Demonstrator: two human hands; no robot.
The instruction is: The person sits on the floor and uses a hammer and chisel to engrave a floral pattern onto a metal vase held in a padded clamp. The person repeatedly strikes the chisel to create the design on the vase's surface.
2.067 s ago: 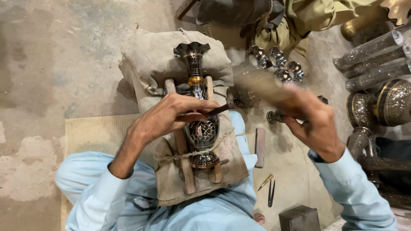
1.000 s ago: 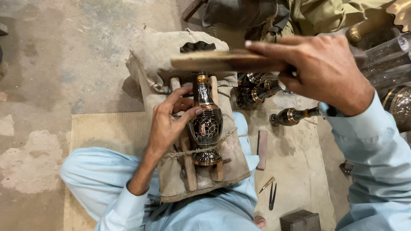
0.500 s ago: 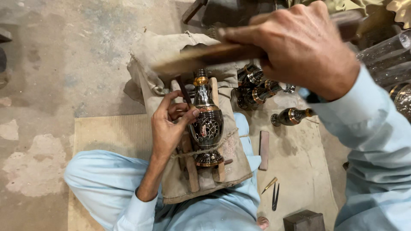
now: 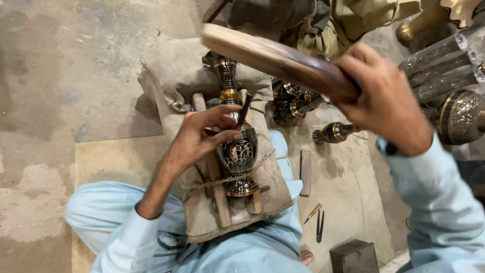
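Left hand (image 4: 202, 136) pinching low, right hand (image 4: 386, 103) raised, fisted

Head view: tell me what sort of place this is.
Probably a metalcraft workshop where the work is done on the floor. The left hand holds a thin tool against an engraved metal vase tied to a padded rest, the right hand raises a wooden mallet, and more finished vases lie nearby.

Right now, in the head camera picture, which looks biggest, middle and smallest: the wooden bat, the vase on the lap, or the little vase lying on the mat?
1. Wooden bat, though it is nearer the camera, so unsure.
2. Vase on the lap.
3. Little vase lying on the mat.
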